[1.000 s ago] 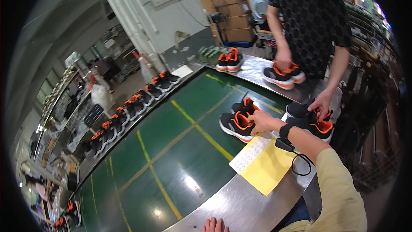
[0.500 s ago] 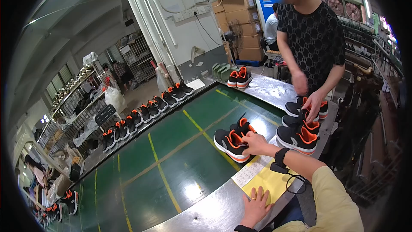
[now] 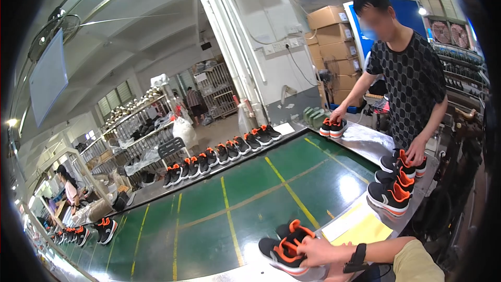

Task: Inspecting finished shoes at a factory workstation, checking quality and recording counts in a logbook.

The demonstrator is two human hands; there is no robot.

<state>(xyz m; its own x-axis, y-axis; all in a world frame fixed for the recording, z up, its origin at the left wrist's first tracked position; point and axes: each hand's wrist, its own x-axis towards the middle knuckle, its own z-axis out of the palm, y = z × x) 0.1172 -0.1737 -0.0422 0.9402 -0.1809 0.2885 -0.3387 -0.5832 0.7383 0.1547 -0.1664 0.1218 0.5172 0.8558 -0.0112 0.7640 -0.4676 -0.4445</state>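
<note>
Grasping a black-and-orange shoe (image 3: pixel 272 249) by its collar, the fingers of a worker's right hand (image 3: pixel 319 252) close on it at the near edge of a green belt (image 3: pixel 209 230), beside a yellow sheet (image 3: pixel 368 224). The left hand (image 3: pixel 339 272) shows only partly below, its grip impossible to tell. Opposite, a co-worker (image 3: pixel 409 89) touches matching shoes (image 3: pixel 387 163).

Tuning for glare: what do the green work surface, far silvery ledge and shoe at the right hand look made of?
Green surface: smooth, semi-gloss, probably rubber or PVC; bright glare shows. Ledge: likely sheet metal, by its grey sheen. Shoe: dull black upper, probably textile; pale, thick sole, perhaps foam.
</note>
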